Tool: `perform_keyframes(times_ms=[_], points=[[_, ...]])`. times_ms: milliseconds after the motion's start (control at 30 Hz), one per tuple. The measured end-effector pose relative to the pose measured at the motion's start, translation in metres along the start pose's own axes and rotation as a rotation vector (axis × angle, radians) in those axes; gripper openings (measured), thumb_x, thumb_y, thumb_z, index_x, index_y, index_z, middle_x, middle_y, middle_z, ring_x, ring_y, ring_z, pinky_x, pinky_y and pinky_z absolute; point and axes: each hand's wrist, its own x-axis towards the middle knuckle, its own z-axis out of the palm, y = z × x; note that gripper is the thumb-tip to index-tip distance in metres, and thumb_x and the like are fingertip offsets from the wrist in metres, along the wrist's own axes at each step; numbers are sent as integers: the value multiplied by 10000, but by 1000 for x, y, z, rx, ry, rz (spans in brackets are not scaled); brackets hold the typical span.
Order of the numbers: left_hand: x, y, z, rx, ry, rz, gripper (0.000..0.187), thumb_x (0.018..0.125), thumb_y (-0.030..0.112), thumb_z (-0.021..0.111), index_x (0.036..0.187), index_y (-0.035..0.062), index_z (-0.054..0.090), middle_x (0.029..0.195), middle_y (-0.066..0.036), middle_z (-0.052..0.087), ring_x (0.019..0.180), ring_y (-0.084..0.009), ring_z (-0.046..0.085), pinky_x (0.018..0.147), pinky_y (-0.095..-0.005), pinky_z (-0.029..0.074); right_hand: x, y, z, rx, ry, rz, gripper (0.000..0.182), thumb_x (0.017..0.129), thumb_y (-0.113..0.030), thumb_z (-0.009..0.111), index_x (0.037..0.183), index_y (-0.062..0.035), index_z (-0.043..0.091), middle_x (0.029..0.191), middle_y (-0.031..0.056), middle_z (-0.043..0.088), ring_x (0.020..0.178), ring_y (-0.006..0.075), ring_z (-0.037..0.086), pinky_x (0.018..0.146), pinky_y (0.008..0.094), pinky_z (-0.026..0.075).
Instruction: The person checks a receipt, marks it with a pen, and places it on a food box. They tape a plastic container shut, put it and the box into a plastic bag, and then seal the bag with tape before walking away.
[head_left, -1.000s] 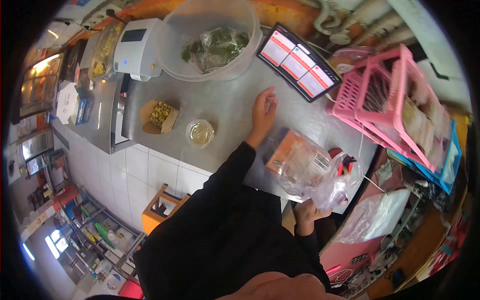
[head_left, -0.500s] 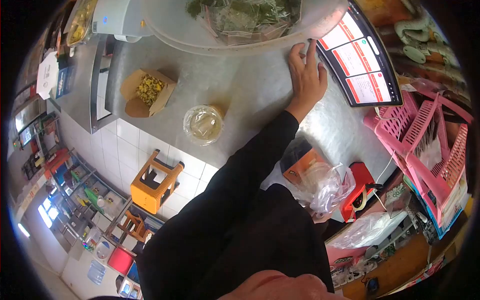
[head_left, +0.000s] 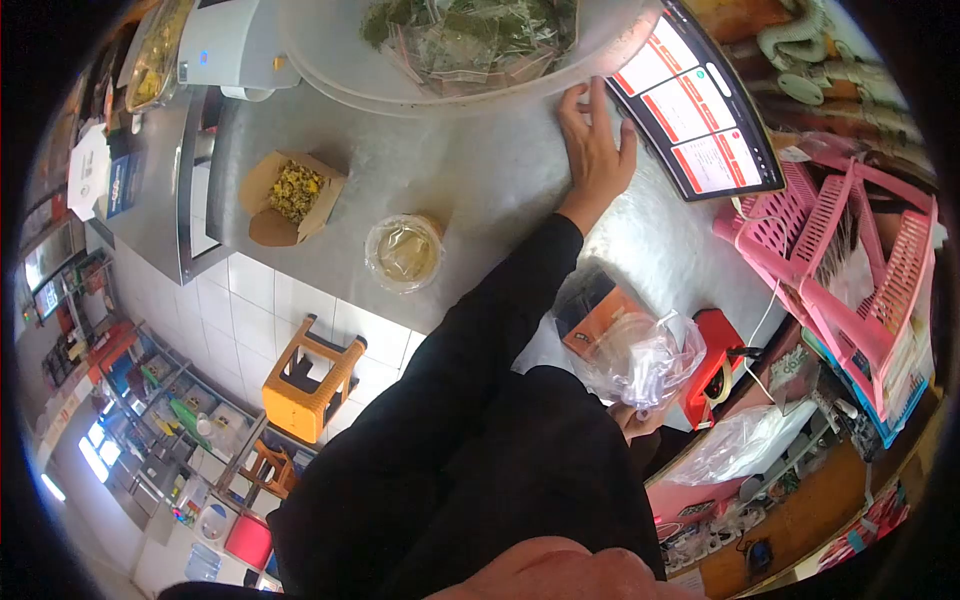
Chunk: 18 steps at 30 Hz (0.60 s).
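Observation:
My left hand reaches forward over the metal counter, fingers apart, holding nothing. Its fingertips lie between the rim of a large translucent tub and the left edge of a tablet showing red and white panels. In the tub are small clear packets with green contents. Close to my body, my right hand grips the lower edge of a clear plastic bag; part of that hand is hidden. Beside the bag is an orange and black box.
To the left stand an open cardboard food box and a lidded plastic cup. At the right are a red tape dispenser, a pink plastic rack and a white cable. An orange stool is on the tiled floor; a white device sits back left.
The view has shifted slightly, so the tablet and tub appear further left. My left hand stays by the tablet's edge. More of my right hand shows beneath the plastic bag.

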Motion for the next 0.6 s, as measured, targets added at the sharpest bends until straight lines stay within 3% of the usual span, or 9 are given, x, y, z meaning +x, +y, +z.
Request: perform_keyframes(times_ms=[67,200,300,367,433,533,600], points=[[-1,-1,0,-95,36,-44,816,846,185,608,1454,-29,109,1309,-250,254,1113,-369,350,960,-439,321,-3,-6,-3,5,16,16,253,858,-109,542,1034,66,591,1022,245,616,883,384,615,846,513,466],[3,6,2,-169,84,-59,829,885,311,609,1456,-17,105,1356,-275,214,1236,-392,300,993,-455,333,-14,-23,-23,12,71,75,252,858,-109,540,1033,66,591,1019,243,616,880,383,614,849,513,464],[-4,12,-3,-95,101,-25,791,899,298,598,1454,-7,123,1336,-267,235,1211,-398,331,980,-446,358,-34,-41,-50,21,137,135,251,858,-108,539,1032,66,591,1017,242,616,877,383,614,851,513,462],[-23,36,-20,-181,-28,-20,738,882,197,604,1427,-42,166,1273,-268,291,1162,-396,353,998,-456,311,-56,-56,-76,18,194,187,251,858,-108,538,1031,66,591,1015,242,616,875,382,613,853,513,460],[-66,83,-45,-276,-66,-83,685,885,147,595,1427,-18,211,1253,-229,325,1082,-338,413,922,-404,394,-86,-72,-107,5,267,243,251,858,-108,537,1030,67,591,1013,241,616,873,382,613,854,513,459],[-175,140,-88,-539,-185,-121,639,885,107,608,1421,23,269,1141,-104,383,944,-175,408,842,-311,404,-149,-103,-155,-24,397,331,250,858,-107,536,1029,67,591,1011,240,617,870,381,613,857,513,457],[-269,166,-122,-649,-327,-120,564,895,105,592,1394,37,337,1076,-64,393,879,-140,394,794,-279,396,-204,-128,-189,-64,499,395,249,858,-107,535,1028,67,591,1010,239,617,868,381,612,858,512,456]])
